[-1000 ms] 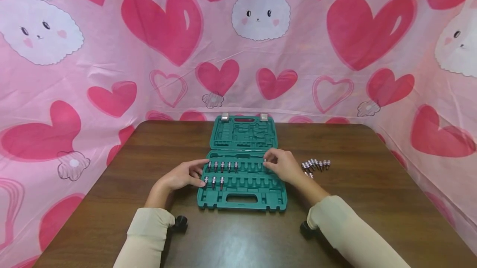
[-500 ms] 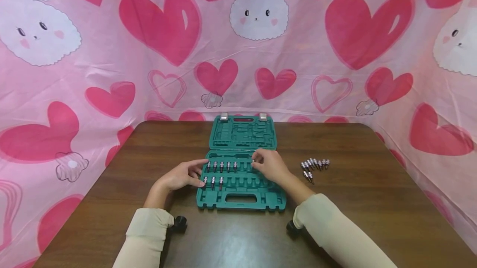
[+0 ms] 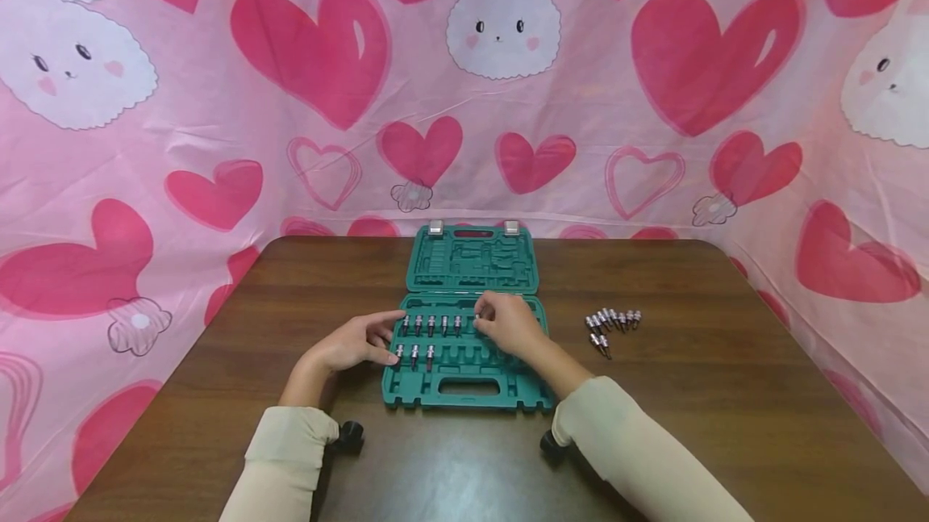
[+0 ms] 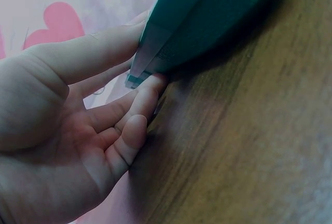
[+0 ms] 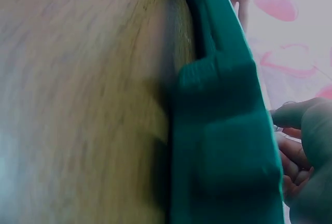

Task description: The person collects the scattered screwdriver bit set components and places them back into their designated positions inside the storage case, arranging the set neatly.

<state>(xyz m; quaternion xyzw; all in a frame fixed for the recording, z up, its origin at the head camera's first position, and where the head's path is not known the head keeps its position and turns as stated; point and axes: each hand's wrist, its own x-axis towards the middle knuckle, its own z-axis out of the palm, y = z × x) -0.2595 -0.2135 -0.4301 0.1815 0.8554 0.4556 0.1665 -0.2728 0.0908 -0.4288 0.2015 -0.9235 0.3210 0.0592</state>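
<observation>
A green plastic socket case lies unfolded on the table. My left hand holds its left edge; in the left wrist view the thumb lies against the case wall and some fingers curl at its underside. Over the upper row of slots, my right hand pinches a small silver bit socket, mostly hidden by the fingers. Several bit sockets stand in that row, left of the hand. Three more bit sockets sit at the left of the lower row.
Loose bit sockets lie in a cluster on the brown wooden table, right of the case. The case's lid lies open at the back, before a pink heart-patterned cloth.
My right hand has moved left along the upper row with the bit socket, stopping beside the seated ones. The left hand has stayed at the case's edge.
</observation>
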